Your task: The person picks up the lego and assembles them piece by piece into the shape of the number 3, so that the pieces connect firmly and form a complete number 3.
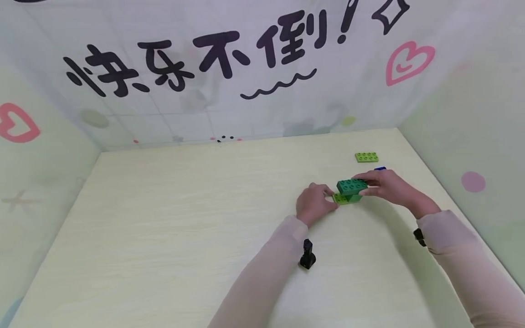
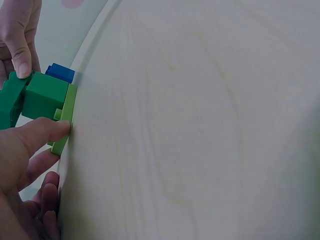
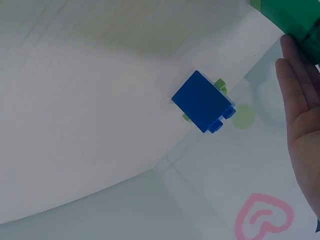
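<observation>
At the right of the table, my left hand (image 1: 315, 202) pinches the end of a flat lime-green building brick (image 1: 339, 199) between thumb and fingers. A green block (image 2: 46, 95) stands on that flat brick, towards its other end. Over the block, my right hand (image 1: 387, 187) grips a darker green studded brick (image 1: 350, 187) with thumb and fingers. In the left wrist view this upper brick sits slightly tilted against the block, a thin dark gap showing between them. The right wrist view catches only part of the right hand, at its right edge.
A blue brick (image 3: 202, 102) stands just behind my right hand, mostly covered by it in the head view. Farther back lies another flat lime-green brick (image 1: 367, 157). A small black object (image 1: 307, 255) shows by the left sleeve. Printed walls (image 1: 471, 114) border the table.
</observation>
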A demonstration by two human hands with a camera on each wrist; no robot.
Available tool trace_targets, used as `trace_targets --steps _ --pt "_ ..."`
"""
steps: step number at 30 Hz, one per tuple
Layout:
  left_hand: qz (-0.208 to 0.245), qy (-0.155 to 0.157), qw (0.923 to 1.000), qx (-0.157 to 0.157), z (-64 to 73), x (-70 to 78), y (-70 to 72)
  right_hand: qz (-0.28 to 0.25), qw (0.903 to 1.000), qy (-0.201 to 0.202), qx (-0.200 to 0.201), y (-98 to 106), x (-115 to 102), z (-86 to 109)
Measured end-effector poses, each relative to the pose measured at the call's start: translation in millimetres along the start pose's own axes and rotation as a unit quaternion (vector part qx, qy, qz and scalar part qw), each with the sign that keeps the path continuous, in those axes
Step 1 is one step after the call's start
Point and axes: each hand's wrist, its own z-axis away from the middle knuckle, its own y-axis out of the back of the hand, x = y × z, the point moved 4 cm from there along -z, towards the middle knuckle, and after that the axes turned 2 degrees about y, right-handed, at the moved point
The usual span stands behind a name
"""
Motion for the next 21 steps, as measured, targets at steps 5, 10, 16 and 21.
trace_targets --steps 5,10,16,21 --pt "0.004 0.004 1.0000 -0.004 1.6 0.7 2.1 0.022 0.9998 -0.002 -0.001 -1.3 -2.6 -0.9" --pt "0.005 -0.002 1.0000 -0.008 1.7 3.1 1.9 -0.010 0.9996 -0.027 0.001 -0.9 2.7 0.0" --pt "0.012 -0.001 0.9999 0.000 0.9 1.9 1.8 -0.071 0.9964 -0.046 0.001 0.4 5.6 -1.3" --pt "0.016 -0.002 0.9999 -0.003 0.5 1.2 2.0 -0.100 0.9939 -0.045 0.007 0.4 4.5 -0.8"
